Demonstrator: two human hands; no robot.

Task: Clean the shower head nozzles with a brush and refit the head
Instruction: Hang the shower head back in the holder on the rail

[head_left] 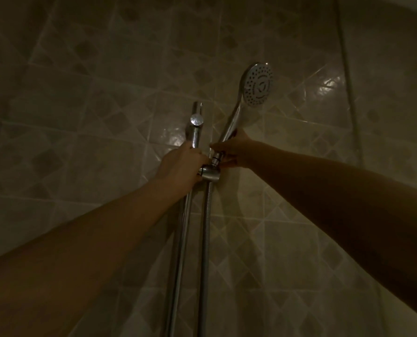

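Observation:
A chrome shower head (258, 85) with a round nozzle face points up and right, its handle slanting down into the chrome holder (210, 175) on the vertical slide rail (195, 132). My right hand (234, 152) grips the lower end of the handle just above the hose nut. Wrapped around the rail and the left side of the holder is my left hand (182, 167). A ribbed metal hose (206, 239) hangs straight down from the holder. No brush is in view.
Beige patterned wall tiles (105, 105) fill the dim scene behind the rail. A dark vertical corner line (348, 69) runs down the wall at the right. The rail's top mount has a round chrome cap (196, 119).

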